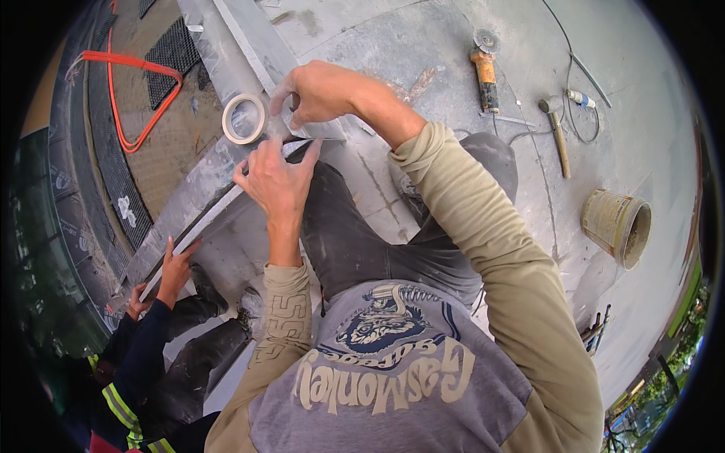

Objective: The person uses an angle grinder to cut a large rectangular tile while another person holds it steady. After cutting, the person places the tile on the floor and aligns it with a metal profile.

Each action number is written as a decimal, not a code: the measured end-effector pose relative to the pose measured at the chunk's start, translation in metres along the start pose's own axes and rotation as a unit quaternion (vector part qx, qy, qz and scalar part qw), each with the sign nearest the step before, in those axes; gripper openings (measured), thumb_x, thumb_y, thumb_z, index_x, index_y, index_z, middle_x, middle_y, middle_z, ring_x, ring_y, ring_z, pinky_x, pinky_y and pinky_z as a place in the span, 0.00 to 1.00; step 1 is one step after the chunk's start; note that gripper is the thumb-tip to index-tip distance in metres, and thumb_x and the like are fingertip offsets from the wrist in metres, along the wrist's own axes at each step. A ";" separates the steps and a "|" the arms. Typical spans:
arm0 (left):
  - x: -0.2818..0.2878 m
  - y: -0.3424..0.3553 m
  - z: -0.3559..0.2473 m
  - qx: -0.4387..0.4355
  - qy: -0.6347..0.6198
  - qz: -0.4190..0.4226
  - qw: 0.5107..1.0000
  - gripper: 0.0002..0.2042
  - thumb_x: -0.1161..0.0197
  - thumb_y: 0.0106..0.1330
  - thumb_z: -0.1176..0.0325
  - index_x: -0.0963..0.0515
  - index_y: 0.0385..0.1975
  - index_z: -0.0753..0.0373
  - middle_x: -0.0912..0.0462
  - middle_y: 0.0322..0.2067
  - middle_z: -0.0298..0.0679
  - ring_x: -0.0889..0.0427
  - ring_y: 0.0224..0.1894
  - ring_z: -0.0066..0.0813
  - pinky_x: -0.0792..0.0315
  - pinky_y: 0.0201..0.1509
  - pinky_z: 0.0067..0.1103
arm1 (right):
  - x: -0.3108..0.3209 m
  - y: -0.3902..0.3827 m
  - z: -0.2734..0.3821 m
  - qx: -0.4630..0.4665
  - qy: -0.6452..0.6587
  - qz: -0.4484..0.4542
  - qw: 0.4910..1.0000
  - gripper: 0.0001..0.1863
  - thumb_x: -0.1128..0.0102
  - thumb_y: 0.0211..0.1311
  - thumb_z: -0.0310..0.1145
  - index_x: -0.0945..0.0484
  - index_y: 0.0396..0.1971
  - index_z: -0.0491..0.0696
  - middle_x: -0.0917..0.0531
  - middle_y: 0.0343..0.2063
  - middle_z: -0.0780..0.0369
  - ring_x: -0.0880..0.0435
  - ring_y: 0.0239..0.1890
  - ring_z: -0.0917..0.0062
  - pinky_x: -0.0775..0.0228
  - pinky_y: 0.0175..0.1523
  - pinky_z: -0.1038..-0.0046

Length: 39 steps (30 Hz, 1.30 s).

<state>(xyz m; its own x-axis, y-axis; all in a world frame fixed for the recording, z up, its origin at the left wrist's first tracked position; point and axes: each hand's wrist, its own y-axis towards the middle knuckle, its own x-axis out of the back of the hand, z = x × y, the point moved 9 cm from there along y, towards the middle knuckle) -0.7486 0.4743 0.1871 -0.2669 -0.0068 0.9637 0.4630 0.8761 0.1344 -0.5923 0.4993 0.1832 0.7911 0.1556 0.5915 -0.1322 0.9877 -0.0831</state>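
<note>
My left hand (pixel 276 177) is on a long grey strip (pixel 208 204) with a pale edge, its thumb and fingers spread. My right hand (pixel 321 94) arches over the strip's upper part, thumb and forefinger curved with a gap between their tips; whether the tips touch the surface is unclear. A roll of pale tape (pixel 228 122) lies just left of my hands. At lower left, a co-worker's two hands (pixel 175 268) grip the same long strip. My bent legs, in dark trousers, are below the strip.
An orange-bodied angle grinder (pixel 485 72), a hammer (pixel 560 143) and cords lie on the grey floor at right. A dusty bucket (pixel 604 223) stands farther down. An orange strap (pixel 140 64) and black mesh mats (pixel 170 57) lie at upper left. The co-worker crouches at lower left.
</note>
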 end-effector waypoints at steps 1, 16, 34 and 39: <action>0.002 0.002 -0.002 -0.007 0.013 -0.013 1.000 0.26 0.19 0.54 0.42 0.11 0.40 0.58 0.09 0.40 0.36 0.12 0.48 0.37 0.37 0.67 0.44 | 0.000 0.002 0.001 0.002 0.009 0.003 1.000 0.23 0.19 0.53 0.33 0.07 0.52 0.57 0.07 0.42 0.53 0.07 0.45 0.60 0.16 0.52 0.61; -0.003 0.019 -0.013 -0.035 -0.015 -0.032 0.999 0.23 0.17 0.50 0.46 0.15 0.24 0.61 0.14 0.20 0.45 0.13 0.25 0.53 0.24 0.33 0.41 | -0.004 0.023 -0.005 -0.033 0.024 0.054 0.998 0.18 0.17 0.52 0.33 0.05 0.46 0.56 0.07 0.44 0.55 0.08 0.48 0.60 0.17 0.54 0.62; -0.004 0.028 -0.013 -0.033 0.020 0.075 0.996 0.25 0.23 0.56 0.37 0.07 0.32 0.58 0.10 0.24 0.47 0.08 0.30 0.47 0.18 0.35 0.38 | -0.014 -0.002 0.002 -0.014 0.016 0.019 1.000 0.19 0.28 0.66 0.41 0.08 0.57 0.60 0.07 0.41 0.51 0.08 0.45 0.55 0.17 0.53 0.59; -0.011 0.032 -0.009 -0.048 0.035 0.131 0.990 0.24 0.24 0.57 0.40 0.07 0.33 0.59 0.11 0.23 0.50 0.08 0.30 0.50 0.18 0.35 0.40 | -0.025 0.000 0.003 0.012 -0.003 -0.016 1.000 0.19 0.31 0.67 0.40 0.09 0.56 0.56 0.07 0.42 0.48 0.08 0.45 0.52 0.16 0.54 0.57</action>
<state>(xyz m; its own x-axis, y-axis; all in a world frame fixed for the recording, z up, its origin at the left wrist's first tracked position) -0.7235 0.4986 0.1833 -0.0683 0.1782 0.9816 0.5879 0.8021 -0.1047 -0.6139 0.4951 0.1713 0.7918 0.1246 0.5980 -0.1212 0.9916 -0.0461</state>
